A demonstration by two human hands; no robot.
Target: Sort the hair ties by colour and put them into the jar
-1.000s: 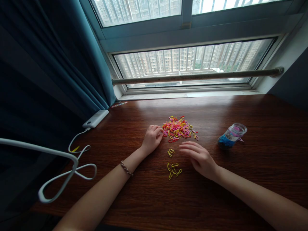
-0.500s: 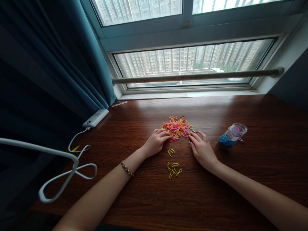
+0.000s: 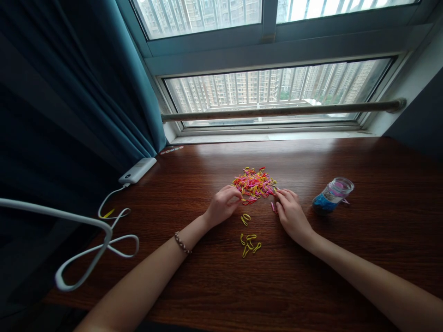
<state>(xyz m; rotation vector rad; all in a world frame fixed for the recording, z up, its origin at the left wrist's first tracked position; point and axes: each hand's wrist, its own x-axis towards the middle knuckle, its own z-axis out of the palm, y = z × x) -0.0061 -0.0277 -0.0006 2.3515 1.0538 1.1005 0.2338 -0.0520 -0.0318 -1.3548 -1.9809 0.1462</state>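
A pile of small rubber bands (image 3: 254,183), pink, red, orange and yellow, lies on the wooden table. At its left edge is my left hand (image 3: 224,204), thumb and fingers closed in a pinch with a bit of yellow rubber band at the tips. My right hand (image 3: 292,214) rests at the pile's right edge, fingers stretched out and touching the outer bands. Beside its thumb lies a pink band (image 3: 272,207). Two yellow rubber bands (image 3: 245,219) lie between the hands, and nearer to me is a loose group of several yellow bands (image 3: 250,242).
To the right stands a clear open jar (image 3: 327,198) with a blue label. A white power bank (image 3: 137,170) with a looping white cable (image 3: 107,235) is at the left by the blue curtain (image 3: 138,106). Behind the table (image 3: 207,159) runs a window with a rail (image 3: 284,110).
My left hand has drawn back slightly from the pile, its fingers now pinched. My right fingers have shifted slightly, leaving a pink band beside the thumb.
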